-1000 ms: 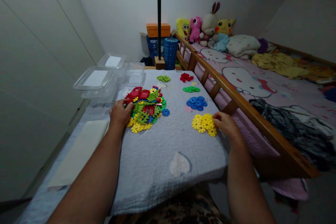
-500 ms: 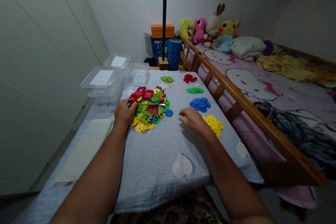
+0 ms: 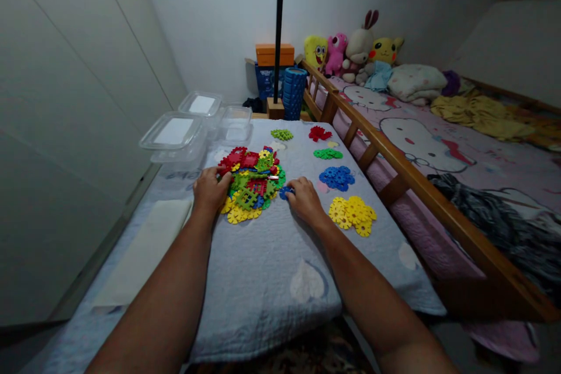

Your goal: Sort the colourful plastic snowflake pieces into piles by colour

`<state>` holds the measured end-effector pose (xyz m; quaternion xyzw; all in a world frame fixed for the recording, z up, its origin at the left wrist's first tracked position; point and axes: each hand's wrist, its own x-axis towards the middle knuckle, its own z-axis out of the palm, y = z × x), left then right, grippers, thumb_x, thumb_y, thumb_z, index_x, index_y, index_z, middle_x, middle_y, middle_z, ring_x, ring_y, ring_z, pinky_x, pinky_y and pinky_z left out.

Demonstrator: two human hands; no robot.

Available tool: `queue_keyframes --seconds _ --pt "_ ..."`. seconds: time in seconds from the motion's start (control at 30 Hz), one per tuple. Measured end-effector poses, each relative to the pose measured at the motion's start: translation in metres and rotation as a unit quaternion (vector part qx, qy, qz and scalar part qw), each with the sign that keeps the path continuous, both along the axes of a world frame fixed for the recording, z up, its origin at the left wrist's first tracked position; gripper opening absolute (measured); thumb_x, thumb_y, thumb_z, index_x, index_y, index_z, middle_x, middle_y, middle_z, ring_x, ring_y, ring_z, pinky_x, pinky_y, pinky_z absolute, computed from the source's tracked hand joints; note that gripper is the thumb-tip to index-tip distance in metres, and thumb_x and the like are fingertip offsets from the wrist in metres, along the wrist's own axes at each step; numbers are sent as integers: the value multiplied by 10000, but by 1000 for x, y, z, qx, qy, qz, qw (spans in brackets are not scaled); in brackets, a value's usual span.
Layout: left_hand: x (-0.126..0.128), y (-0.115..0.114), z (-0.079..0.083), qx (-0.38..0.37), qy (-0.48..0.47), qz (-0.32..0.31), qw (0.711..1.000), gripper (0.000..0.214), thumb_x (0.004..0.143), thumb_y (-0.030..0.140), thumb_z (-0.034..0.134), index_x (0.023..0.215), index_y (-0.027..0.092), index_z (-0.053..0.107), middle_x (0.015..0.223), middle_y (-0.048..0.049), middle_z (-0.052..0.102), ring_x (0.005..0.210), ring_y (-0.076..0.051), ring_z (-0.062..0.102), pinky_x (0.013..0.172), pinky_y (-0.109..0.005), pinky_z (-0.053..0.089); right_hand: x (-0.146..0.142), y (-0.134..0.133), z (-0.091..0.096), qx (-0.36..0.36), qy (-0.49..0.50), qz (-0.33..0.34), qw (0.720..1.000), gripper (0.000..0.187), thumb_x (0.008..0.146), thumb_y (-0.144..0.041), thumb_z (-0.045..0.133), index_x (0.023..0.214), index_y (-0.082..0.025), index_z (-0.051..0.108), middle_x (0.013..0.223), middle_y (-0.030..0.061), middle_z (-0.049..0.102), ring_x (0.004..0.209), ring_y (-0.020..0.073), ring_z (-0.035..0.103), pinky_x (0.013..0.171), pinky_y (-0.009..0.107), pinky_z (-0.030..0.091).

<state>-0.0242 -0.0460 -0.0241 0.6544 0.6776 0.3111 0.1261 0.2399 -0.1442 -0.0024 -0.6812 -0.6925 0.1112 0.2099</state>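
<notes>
A mixed heap of red, green, yellow and blue plastic snowflake pieces [image 3: 253,182] lies on a pale quilted cloth [image 3: 272,257]. My left hand [image 3: 211,189] rests curled at the heap's left edge, fingers on the pieces. My right hand [image 3: 304,201] reaches to the heap's right edge, its fingertips pinching a loose blue piece [image 3: 285,192]. To the right lie sorted groups: yellow pieces [image 3: 353,213], blue pieces [image 3: 337,177], green pieces [image 3: 328,153], red pieces [image 3: 319,133] and light-green pieces [image 3: 281,134].
Clear plastic lidded boxes [image 3: 175,139] stand at the back left. A dark pole [image 3: 279,29] on a wooden block rises behind the cloth. A wooden bed rail [image 3: 407,172] runs along the right, with bedding and plush toys [image 3: 355,49] beyond. A wall closes the left side.
My right hand left the yellow group at the right and moved left across the cloth to the blue piece beside the heap. My left hand stayed at the heap.
</notes>
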Motion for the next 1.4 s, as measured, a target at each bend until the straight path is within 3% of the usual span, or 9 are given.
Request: queue_keyframes --seconds 0.17,0.33,0.53,0.7,0.9,1.07,1.27,1.4 --pt "0 0 -1 2 1 2 1000 396 879 439 527 1148 212 708 1256 -120 699 1215 -299 622 1091 -439 446 41 9 16 0 92 1 996 175 880 -141 584 858 -196 749 905 54 752 870 180 651 834 288 465" --pt "-1 1 -3 1 3 -1 1000 414 882 459 521 1145 202 710 1242 -126 703 1214 -302 625 1090 -439 446 114 23 28 52 164 -126 977 99 770 -202 616 802 -180 707 780 23 712 723 166 625 696 267 460" --pt "0 1 -3 0 -1 3 1000 386 884 447 531 1134 211 708 1252 -124 699 1214 -301 625 1089 -440 448 183 34 18 88 193 -241 947 128 667 -263 634 758 -178 664 684 35 670 645 182 596 623 285 456" --pt "0 0 -1 -2 1 -1 1000 379 886 440 529 1135 210 699 1249 -122 701 1227 -302 617 1095 -440 443 201 36 5 93 175 -294 935 112 625 -256 649 715 -190 640 661 35 663 623 178 588 578 272 437" --pt "-1 0 -1 -6 3 -3 1000 375 889 440 529 1134 215 704 1251 -119 699 1223 -303 618 1092 -444 447 198 34 -3 54 133 -312 939 51 638 -200 656 684 -199 634 634 16 655 620 181 594 618 280 447" --pt "-1 0 -2 -1 3 -4 1000 404 891 449 523 1157 201 699 1260 -128 699 1238 -300 611 1100 -442 438 178 35 14 78 66 -290 951 66 695 -183 619 739 -191 668 784 65 717 774 218 641 767 314 488" --pt "0 -1 -2 5 4 -4 1000 371 897 435 521 1128 206 698 1240 -121 711 1234 -298 611 1096 -439 434 96 48 40 81 87 -129 984 165 782 -196 582 867 -172 722 892 63 733 822 195 641 820 311 484" --pt "0 -2 -2 11 -3 -6 1000 377 902 428 521 1140 192 694 1243 -129 706 1237 -298 608 1100 -441 428 30 58 36 28 107 10 994 166 834 -176 587 904 -170 737 892 47 720 814 175 632 806 289 479"
